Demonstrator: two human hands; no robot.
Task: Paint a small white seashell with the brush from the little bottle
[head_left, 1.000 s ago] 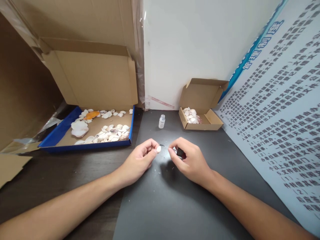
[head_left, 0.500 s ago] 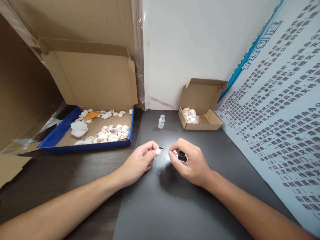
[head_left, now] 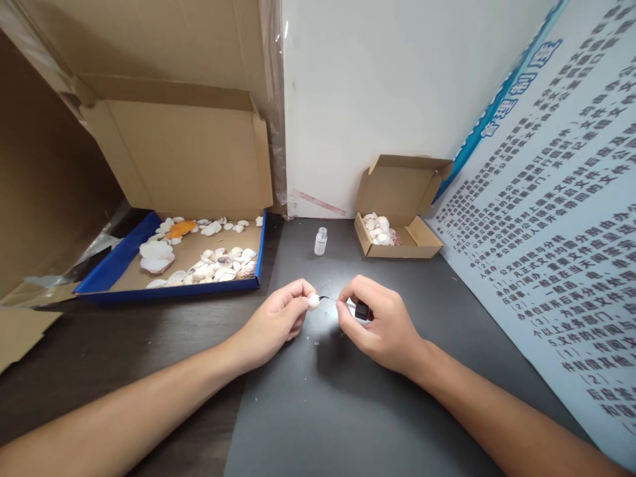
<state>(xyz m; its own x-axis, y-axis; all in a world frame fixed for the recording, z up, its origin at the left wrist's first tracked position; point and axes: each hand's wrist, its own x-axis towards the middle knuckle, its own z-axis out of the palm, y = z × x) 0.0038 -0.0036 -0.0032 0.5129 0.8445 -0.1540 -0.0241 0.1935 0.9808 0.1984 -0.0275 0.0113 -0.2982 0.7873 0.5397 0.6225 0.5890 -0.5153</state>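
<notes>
My left hand [head_left: 275, 319] pinches a small white shell [head_left: 313, 302] between thumb and fingertips, just above the dark table. My right hand [head_left: 380, 322] is closed on a small brush with a black cap [head_left: 362, 310]. The thin brush tip [head_left: 325, 298] touches the right side of the shell. A small clear glass bottle [head_left: 320, 241], uncapped, stands upright on the table behind both hands.
A large open cardboard box with a blue rim [head_left: 124, 262] holds several shells at the left. A small open cardboard box [head_left: 415, 248] with shells sits at the back right. A printed poster [head_left: 556, 232] leans along the right. A white wall panel stands behind.
The shell in my left hand has dipped slightly. The brush tip has come left from a small gap to touching the shell.
</notes>
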